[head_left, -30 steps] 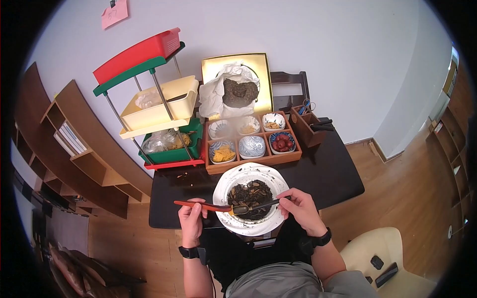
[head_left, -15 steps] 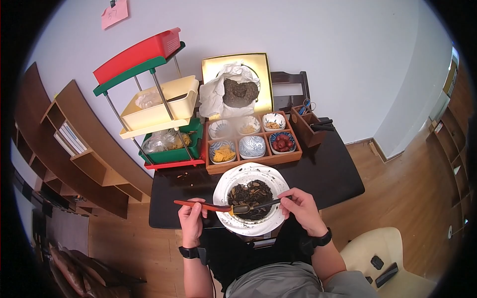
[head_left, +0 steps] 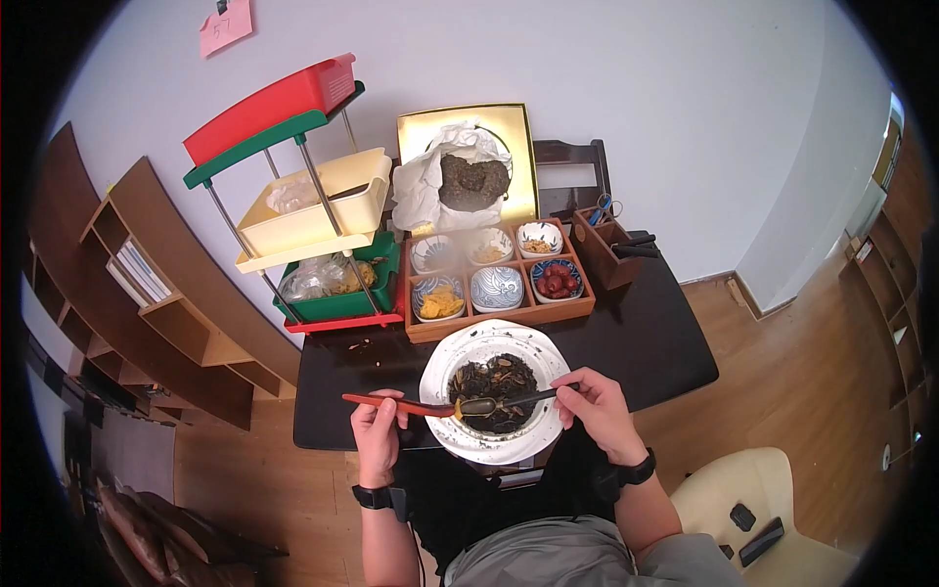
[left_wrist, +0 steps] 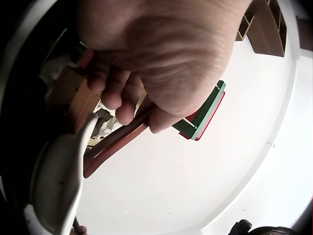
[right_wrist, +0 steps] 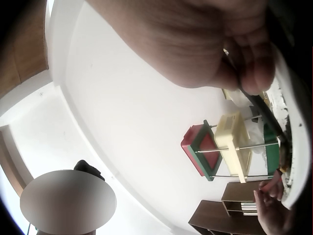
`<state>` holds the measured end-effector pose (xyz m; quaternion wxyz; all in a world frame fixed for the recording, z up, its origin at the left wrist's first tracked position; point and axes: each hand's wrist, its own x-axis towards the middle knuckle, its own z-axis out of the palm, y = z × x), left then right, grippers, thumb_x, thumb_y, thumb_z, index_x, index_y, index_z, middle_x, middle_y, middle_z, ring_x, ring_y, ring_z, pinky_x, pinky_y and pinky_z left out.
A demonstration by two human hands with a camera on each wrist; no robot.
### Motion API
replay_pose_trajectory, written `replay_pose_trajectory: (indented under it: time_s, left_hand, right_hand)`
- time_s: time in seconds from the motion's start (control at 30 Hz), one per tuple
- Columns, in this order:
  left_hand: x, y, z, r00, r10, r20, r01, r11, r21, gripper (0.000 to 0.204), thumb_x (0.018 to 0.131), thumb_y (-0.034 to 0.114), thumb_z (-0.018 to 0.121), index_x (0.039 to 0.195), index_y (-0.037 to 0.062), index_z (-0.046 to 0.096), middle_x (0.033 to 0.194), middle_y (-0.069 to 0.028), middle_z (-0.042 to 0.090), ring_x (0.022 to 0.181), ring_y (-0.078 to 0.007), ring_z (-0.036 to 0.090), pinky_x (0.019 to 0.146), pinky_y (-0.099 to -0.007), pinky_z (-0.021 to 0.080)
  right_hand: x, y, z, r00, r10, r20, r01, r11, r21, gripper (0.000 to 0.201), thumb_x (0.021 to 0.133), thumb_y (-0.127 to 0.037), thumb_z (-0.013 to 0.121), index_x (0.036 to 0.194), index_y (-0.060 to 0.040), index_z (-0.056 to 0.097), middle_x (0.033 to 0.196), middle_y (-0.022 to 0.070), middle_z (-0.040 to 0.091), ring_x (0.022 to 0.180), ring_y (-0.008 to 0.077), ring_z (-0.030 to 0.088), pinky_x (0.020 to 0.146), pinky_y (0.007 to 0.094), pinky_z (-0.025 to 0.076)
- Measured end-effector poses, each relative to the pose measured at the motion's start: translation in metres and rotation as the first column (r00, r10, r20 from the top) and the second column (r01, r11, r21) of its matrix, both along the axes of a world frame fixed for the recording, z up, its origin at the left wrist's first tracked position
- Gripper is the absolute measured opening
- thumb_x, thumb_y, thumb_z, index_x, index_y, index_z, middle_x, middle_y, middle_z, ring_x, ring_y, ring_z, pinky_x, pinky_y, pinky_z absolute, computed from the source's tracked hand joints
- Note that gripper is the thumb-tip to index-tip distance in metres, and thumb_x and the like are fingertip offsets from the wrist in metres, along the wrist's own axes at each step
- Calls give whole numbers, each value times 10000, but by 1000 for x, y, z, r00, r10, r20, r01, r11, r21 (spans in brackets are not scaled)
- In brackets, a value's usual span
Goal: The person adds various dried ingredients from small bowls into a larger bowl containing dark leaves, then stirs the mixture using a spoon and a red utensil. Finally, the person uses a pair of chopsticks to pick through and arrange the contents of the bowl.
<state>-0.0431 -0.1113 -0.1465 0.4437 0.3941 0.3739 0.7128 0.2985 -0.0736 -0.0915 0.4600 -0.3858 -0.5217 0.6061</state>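
In the head view my left hand [head_left: 378,435] pinches a reddish-brown wooden stick-like tool [head_left: 389,401] by its handle. Its far end reaches over a wide-rimmed white bowl [head_left: 440,440] of dark loose tea leaves [head_left: 497,377], with a little yellow at the tip. My right hand [head_left: 599,416] pinches the dark handle of a small spoon [head_left: 477,407], whose scoop meets the wooden tool's tip above the leaves. From the left wrist, thumb and fingertips close on the wooden tool [left_wrist: 117,142]. The right wrist view has thumb and fingers on the dark handle [right_wrist: 266,115].
Behind the bowl stands a wooden tray [head_left: 509,321] with small patterned bowls, one holding red fruits [head_left: 558,282]. A gold box [head_left: 416,127] holds a dark pressed tea cake [head_left: 471,184] in paper. Left is a tiered rack [head_left: 313,245]; right, a wooden holder [head_left: 606,259] with scissors.
The spoon in my right hand has shifted slightly up and right, and that hand has turned a little. My left hand and the wooden tool stay nearly still.
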Motion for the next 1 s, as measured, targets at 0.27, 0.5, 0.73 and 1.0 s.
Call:
replay_pose_trajectory:
  time_s: [0.27,0.5,0.73,1.0]
  left_hand:
    - [0,0,0,1000,-2,-14,2,1000,-6,185,1000,112,633,1089,-44,676,801,-53,644,679,-109,559,659,-243,448]
    - [3,-1,4,991,-21,-134,16,999,-39,196,992,113,644,1106,-40,688,812,-38,657,696,-95,566,665,-238,451]
    - [3,-1,5,985,-41,-166,36,999,-34,190,987,109,651,1101,-37,695,813,-37,660,699,-93,566,667,-239,455]
    - [6,-3,8,978,-38,-203,24,997,-69,180,981,91,656,1095,-41,702,846,-47,680,721,-92,583,677,-238,475]
  right_hand:
    - [-7,-5,8,995,-32,99,27,998,53,133,996,-51,628,1113,4,661,828,45,676,675,80,612,629,229,508]
    - [-9,-7,9,992,-17,125,7,997,74,149,993,-58,631,1127,4,660,851,31,674,686,66,612,630,224,515]
    - [-11,-12,12,985,-19,170,-3,991,132,152,990,-57,638,1127,4,665,843,38,682,683,66,619,629,225,517]
    - [-11,-7,7,999,-18,44,16,999,49,145,1001,-60,626,1127,3,660,839,48,677,673,73,611,623,229,519]
